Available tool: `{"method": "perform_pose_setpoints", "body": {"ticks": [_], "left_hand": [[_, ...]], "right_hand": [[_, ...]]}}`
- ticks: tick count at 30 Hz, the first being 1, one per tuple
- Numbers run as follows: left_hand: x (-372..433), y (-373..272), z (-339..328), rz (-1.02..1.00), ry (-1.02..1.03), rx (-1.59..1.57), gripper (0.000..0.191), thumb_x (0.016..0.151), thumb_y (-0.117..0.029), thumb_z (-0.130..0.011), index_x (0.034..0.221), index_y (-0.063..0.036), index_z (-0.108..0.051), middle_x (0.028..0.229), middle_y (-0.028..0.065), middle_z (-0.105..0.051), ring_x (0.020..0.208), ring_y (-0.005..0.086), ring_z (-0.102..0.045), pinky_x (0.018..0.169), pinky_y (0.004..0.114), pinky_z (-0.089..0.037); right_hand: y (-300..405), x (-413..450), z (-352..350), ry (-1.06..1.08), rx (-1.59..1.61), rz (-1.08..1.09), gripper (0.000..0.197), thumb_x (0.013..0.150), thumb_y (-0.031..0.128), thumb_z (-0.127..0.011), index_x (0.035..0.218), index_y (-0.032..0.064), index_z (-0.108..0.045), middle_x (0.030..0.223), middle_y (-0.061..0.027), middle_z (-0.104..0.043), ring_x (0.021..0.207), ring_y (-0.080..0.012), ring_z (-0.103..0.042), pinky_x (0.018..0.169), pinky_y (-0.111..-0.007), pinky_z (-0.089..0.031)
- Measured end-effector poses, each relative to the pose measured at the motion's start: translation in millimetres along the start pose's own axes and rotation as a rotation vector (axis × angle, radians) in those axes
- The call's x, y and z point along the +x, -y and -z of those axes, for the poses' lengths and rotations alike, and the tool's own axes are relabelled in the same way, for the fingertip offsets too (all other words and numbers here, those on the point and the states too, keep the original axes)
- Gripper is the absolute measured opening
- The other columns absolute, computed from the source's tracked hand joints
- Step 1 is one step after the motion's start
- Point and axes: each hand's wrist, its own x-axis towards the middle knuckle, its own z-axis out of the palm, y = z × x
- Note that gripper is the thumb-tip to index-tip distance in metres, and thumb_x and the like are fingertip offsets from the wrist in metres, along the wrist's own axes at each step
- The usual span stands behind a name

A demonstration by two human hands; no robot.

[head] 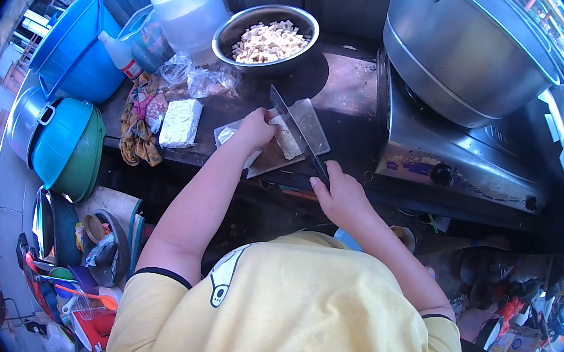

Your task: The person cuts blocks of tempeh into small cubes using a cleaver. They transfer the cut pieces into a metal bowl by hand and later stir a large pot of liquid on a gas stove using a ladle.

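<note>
My right hand (343, 195) is closed around the dark handle of a kitchen knife (292, 119). Its long blade points up and to the left, over the right side of a pale block that looks like tempeh (289, 145). With its fingertips, my left hand (258, 130) grips the block's upper left side. Under the block lies a thin cutting board (315, 120), tilted across the counter edge. A white piece (226, 134) shows to the left of my left wrist, partly hidden by it. Another whole white block (180, 123) rests farther left on the counter.
Behind the board stands a steel bowl (217, 46) holding pale diced cubes (271, 42). A gas stove (420, 152) at right carries a large aluminium pot (462, 56). At left are a cloth (135, 133), plastic bags (189, 74), a bottle (118, 53), a clear container (189, 9) and blue tubs (80, 48).
</note>
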Motion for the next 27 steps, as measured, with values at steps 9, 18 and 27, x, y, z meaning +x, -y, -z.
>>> {"method": "perform_pose_setpoints", "body": {"ticks": [9, 18, 27], "left_hand": [[6, 7, -4, -0.040, -0.033, 0.017, 0.035, 0.079, -0.012, -0.066, 0.108, 0.0040, -0.056, 0.094, 0.0169, -0.065, 0.080, 0.0238, -0.065, 0.067, 0.033, -0.052], [22, 19, -8, -0.087, -0.077, 0.098, 0.035, 0.075, -0.014, -0.068, 0.104, 0.0022, -0.059, 0.097, 0.0207, -0.065, 0.093, 0.0325, -0.064, 0.081, 0.038, -0.049], [17, 16, -7, -0.044, -0.087, 0.089, 0.032, 0.074, -0.014, -0.069, 0.100, 0.0030, -0.060, 0.091, 0.0194, -0.066, 0.086, 0.0299, -0.066, 0.075, 0.038, -0.051]], "right_hand": [[22, 2, -4, 0.048, -0.173, -0.029, 0.028, 0.093, 0.022, -0.047, 0.100, -0.0044, -0.040, 0.075, -0.0261, -0.061, 0.071, -0.0432, -0.061, 0.066, -0.050, -0.049], [23, 9, -8, 0.123, -0.205, -0.119, 0.028, 0.093, 0.021, -0.044, 0.103, -0.0046, -0.039, 0.077, -0.0267, -0.062, 0.072, -0.0436, -0.061, 0.067, -0.050, -0.050], [14, 21, -20, 0.149, -0.171, -0.160, 0.031, 0.093, 0.022, -0.044, 0.108, -0.0047, -0.039, 0.081, -0.0270, -0.063, 0.077, -0.0435, -0.062, 0.070, -0.051, -0.050]]}}
